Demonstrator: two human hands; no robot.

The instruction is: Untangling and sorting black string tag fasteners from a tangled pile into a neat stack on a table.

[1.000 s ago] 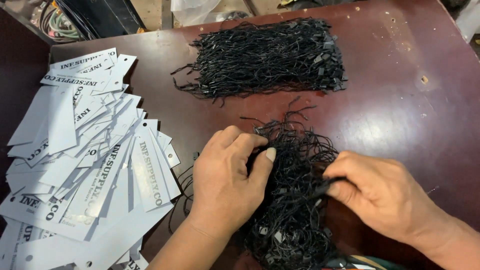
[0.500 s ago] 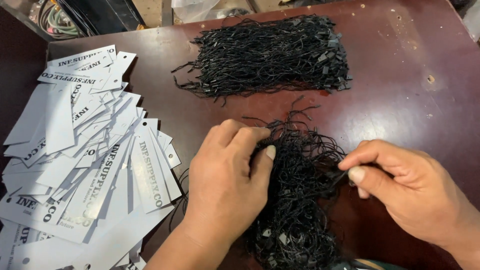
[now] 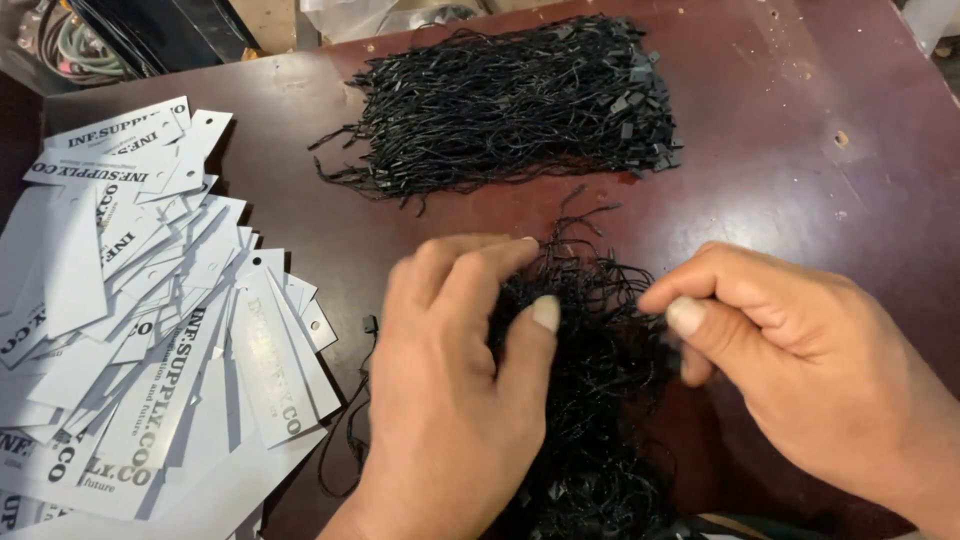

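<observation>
A tangled pile of thin black strings (image 3: pixel 600 400) lies at the near middle of the dark red table (image 3: pixel 800 140). My left hand (image 3: pixel 450 390) rests on the pile's left side, fingers curled over the strands and thumb pressed into them. My right hand (image 3: pixel 800 360) is at the pile's right edge, thumb and forefinger pinched on what looks like a single strand. A second, neater heap of black strings (image 3: pixel 510 105) with small plastic ends lies farther back.
Many white card tags (image 3: pixel 140 320) with dark printing are fanned out over the left of the table. Cables and a dark object (image 3: pixel 120 30) sit beyond the far left corner. A small hole (image 3: pixel 841 138) marks the tabletop at right.
My right hand has drawn away to the right and lifted slightly, pinching at the pile's edge. My left hand has stayed on the pile.
</observation>
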